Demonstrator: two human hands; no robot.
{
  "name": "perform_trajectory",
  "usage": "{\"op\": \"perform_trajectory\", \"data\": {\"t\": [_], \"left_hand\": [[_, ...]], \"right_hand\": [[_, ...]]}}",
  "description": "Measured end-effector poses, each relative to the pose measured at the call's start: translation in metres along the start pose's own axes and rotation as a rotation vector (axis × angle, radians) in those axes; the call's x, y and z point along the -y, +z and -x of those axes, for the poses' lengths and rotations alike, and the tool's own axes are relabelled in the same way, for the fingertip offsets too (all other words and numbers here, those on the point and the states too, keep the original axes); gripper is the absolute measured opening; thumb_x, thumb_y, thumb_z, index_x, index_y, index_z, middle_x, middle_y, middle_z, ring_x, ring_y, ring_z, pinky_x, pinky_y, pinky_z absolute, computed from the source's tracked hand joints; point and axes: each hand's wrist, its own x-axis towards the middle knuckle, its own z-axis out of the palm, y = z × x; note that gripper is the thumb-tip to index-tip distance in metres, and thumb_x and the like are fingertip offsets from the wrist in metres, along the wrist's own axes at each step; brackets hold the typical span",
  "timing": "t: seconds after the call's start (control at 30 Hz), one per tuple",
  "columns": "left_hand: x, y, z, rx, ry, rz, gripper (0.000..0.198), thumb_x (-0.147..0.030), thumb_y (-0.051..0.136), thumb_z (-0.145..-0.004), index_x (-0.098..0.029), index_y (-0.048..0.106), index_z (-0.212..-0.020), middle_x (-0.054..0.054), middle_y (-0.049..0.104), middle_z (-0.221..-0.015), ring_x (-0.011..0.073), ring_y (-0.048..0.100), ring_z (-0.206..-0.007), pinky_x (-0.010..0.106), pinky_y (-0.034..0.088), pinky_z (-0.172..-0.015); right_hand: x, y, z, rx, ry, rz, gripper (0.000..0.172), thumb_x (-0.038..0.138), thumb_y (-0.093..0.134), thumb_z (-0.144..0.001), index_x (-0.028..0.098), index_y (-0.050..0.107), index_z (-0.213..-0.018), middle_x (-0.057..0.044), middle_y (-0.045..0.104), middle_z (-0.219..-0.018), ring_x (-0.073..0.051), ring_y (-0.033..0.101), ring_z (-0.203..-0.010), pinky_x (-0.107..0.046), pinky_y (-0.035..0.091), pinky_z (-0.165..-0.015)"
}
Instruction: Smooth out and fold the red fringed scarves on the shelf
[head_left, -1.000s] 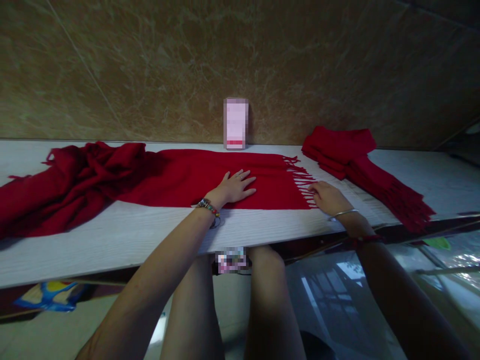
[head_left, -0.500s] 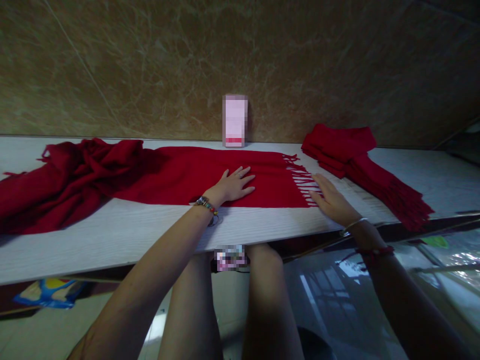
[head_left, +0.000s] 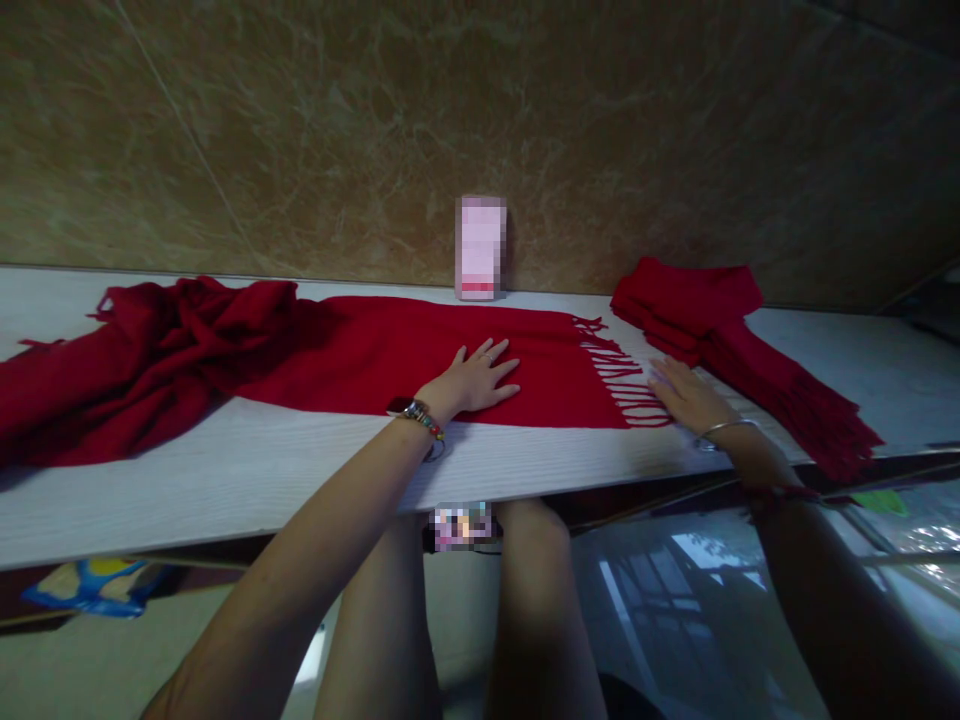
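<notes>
A red fringed scarf [head_left: 360,350] lies along the white board, smooth toward its fringed right end and bunched up in loose folds at the left. My left hand [head_left: 476,380] rests flat on the smooth part, fingers spread. Just right of the fringe, my right hand [head_left: 690,395] is low over the board, fingers extended and slightly blurred, with nothing in it. The tassels reach close to its fingertips; whether they touch, I cannot tell. Beyond that hand lies a second red scarf [head_left: 686,300], folded, its fringed end hanging toward the front edge.
The white wood-grain board [head_left: 300,470] runs along a brown marbled wall [head_left: 337,140]. A pink, blurred-out box-like object [head_left: 481,250] stands against the wall. Below the front edge are a blue and yellow packet [head_left: 101,585] at left and a blurred-out item [head_left: 461,527] between my knees.
My right hand has moved rightward off the tassels, which now lie straighter and farther apart. My left hand stays flat on the scarf. The whole view has shifted slightly.
</notes>
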Motion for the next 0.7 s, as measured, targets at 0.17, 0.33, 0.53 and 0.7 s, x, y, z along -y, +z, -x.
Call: {"op": "perform_trajectory", "data": {"t": [0.17,0.33,0.53,0.7], "left_hand": [[-0.006,-0.004,0.003,0.068,-0.047,0.002,0.06,-0.052,0.029,-0.092,-0.026,0.025,-0.147,0.005,0.005,-0.157,0.0291,0.003,-0.143,0.055,0.011,-0.113],[-0.012,-0.011,0.008,0.164,-0.076,-0.002,0.064,-0.054,0.03,-0.091,-0.026,0.02,-0.148,0.005,0.004,-0.157,0.0294,0.002,-0.143,0.054,0.008,-0.113],[-0.016,-0.018,0.01,0.222,-0.099,-0.011,0.067,-0.056,0.036,-0.09,-0.028,0.019,-0.148,0.004,0.008,-0.157,0.0291,0.007,-0.143,0.052,0.012,-0.114],[-0.013,-0.016,0.012,0.146,-0.122,-0.001,0.068,-0.06,0.038,-0.088,-0.029,0.024,-0.147,0.005,0.019,-0.156,0.0322,0.02,-0.14,0.051,0.021,-0.111]], "right_hand": [[0.066,-0.007,-0.048,0.051,-0.191,-0.067,0.055,0.038,0.037,-0.09,0.011,0.044,-0.137,-0.017,0.038,-0.146,-0.025,0.032,-0.137,-0.043,0.027,-0.112],[0.114,0.027,-0.093,0.147,-0.24,-0.066,0.05,0.041,0.038,-0.091,0.021,0.046,-0.136,-0.011,0.042,-0.145,-0.026,0.034,-0.136,-0.047,0.03,-0.109],[0.116,0.051,-0.112,0.137,-0.223,-0.053,0.049,0.041,0.045,-0.088,0.023,0.049,-0.133,-0.011,0.048,-0.14,-0.029,0.04,-0.132,-0.048,0.035,-0.106],[0.12,0.041,-0.105,-0.028,-0.302,-0.089,0.049,0.031,0.046,-0.086,0.014,0.05,-0.132,-0.015,0.057,-0.129,-0.029,0.051,-0.12,-0.047,0.039,-0.101]]}}
